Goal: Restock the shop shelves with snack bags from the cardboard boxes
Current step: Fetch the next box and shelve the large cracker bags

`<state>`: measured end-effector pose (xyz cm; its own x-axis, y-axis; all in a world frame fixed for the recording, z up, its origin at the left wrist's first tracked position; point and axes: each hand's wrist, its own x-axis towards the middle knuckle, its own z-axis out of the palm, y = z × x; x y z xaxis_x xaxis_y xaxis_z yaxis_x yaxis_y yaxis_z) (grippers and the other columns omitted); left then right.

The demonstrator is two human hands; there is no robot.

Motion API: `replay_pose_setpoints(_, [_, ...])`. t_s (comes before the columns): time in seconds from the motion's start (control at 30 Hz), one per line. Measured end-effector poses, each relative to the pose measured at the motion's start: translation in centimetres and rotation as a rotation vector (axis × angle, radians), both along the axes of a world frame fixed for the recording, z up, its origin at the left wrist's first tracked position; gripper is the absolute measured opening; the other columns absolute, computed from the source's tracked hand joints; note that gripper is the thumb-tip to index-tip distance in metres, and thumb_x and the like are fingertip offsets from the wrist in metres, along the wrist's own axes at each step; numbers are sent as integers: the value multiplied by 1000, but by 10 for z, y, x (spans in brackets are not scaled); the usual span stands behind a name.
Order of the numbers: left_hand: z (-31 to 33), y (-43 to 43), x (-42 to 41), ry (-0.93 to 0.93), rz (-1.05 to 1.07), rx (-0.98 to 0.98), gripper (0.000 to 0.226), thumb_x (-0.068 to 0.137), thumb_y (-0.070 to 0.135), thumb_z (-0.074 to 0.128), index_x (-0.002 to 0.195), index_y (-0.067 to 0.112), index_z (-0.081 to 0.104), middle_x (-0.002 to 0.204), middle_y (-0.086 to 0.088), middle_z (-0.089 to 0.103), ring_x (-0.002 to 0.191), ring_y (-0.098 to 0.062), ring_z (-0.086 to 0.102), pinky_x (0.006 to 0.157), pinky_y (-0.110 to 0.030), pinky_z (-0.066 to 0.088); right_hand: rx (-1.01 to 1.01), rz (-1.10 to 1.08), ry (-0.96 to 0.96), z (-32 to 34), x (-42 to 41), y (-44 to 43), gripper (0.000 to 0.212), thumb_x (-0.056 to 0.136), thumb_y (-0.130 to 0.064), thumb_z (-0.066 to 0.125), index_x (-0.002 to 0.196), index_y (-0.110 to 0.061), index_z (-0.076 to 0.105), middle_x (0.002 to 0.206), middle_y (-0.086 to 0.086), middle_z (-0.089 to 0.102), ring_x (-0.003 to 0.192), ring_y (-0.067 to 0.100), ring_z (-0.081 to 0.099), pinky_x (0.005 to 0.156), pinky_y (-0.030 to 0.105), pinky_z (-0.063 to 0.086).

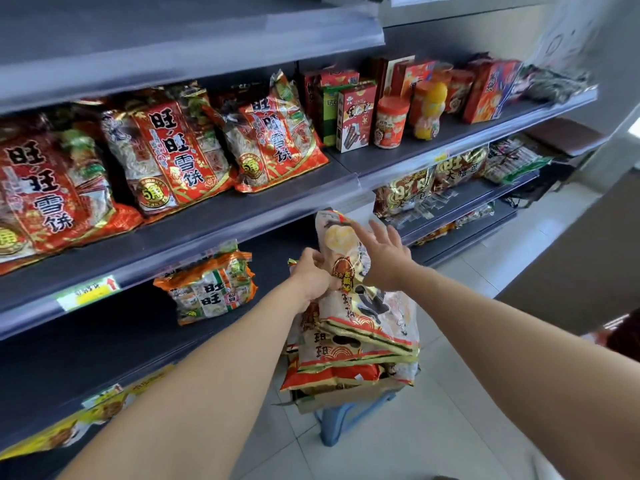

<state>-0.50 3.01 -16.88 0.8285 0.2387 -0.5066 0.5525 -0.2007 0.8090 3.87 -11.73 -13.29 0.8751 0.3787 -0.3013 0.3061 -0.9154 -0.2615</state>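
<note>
The snack bag [341, 247] stood up tall out of the top of the cardboard box [346, 396]. More bags [332, 374] lay flat under it in the box. The left hand [311, 275] held the snack bag by its left edge, with the fingers curled round the crinkly side. The right hand [384, 247] was wide open, with its fingers spread out and straight. It lay against the front of the bag near the top and gripped nothing. The bag looked big and puffy but light, so it should be easy to lift. Its skin was shiny and smooth, so it could slip out of a loose pinch. The crackers inside would likely break if squeezed hard. The best place to hold it would be the flat sealed edges, or softly on both sides. The shelf [104, 334] was to the left of the box and a bit higher, with one orange bag [211, 289] on it. Under the box was a blue stool [346, 420].
</note>
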Motion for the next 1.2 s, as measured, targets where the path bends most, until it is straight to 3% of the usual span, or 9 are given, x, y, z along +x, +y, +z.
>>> replay_pose_setpoints(0.2, [83,10,3,-169,-228,107,50,75,-13,68,113,14,51,105,-12,59,91,-23,57,76,-36,50,-283,297,-101,67,18,6,110,75,-41,76,150,-41,-5,158,-4,-20,143,34,-25,114,57,-5])
replay_pose_setpoints(0.33, [141,11,-1,-201,-410,266,43,78,-12,67,106,12,46,103,-13,58,71,-14,55,59,-24,45,-419,450,-135,105,18,16,94,71,-57,72,148,-34,23,158,-5,18,147,31,-5,113,61,-7])
replay_pose_setpoints(0.47, [186,12,-7,-289,-464,514,45,79,0,71,119,10,51,103,-6,60,90,-20,59,71,-31,49,-168,393,-94,136,13,18,70,75,-42,75,134,-18,46,132,2,55,124,25,48,107,42,30])
replay_pose_setpoints(0.57, [217,21,-13,-449,-337,744,42,80,17,74,118,15,57,115,-6,61,106,-23,58,91,-38,50,72,311,-93,165,8,19,52,76,-30,77,119,-10,56,104,3,57,97,22,51,79,28,39])
replay_pose_setpoints(0.67, [247,32,-27,-662,-70,858,51,79,25,75,125,14,56,127,-6,55,120,-24,47,103,-36,39,260,263,-63,198,4,22,20,79,-20,74,85,-13,57,83,-2,55,78,18,52,61,24,39])
replay_pose_setpoints(0.73, [265,39,-41,-765,78,860,65,76,24,77,133,13,48,134,-7,49,127,-24,40,105,-35,33,420,228,-13,219,0,26,20,80,-18,73,74,-17,54,78,-2,57,70,13,53,58,22,39])
replay_pose_setpoints(0.97, [303,75,-90,-641,428,847,96,74,37,78,147,9,21,149,-11,25,138,-29,28,113,-42,28,927,95,241,277,-16,54,24,77,-24,77,96,-17,64,93,4,72,84,23,71,72,36,56])
replay_pose_setpoints(1.07, [309,100,-113,-514,582,633,106,75,42,77,150,8,10,154,-13,16,141,-30,24,113,-44,28,1169,79,356,297,-25,81,39,76,-21,78,111,-13,62,100,7,73,88,27,72,79,43,58])
replay_pose_setpoints(1.2, [322,141,-143,-516,598,360,91,77,44,75,145,9,27,148,-11,38,131,-28,43,108,-43,37,1395,104,444,321,-43,136,46,74,-19,80,115,-11,61,101,6,74,87,26,72,80,43,58])
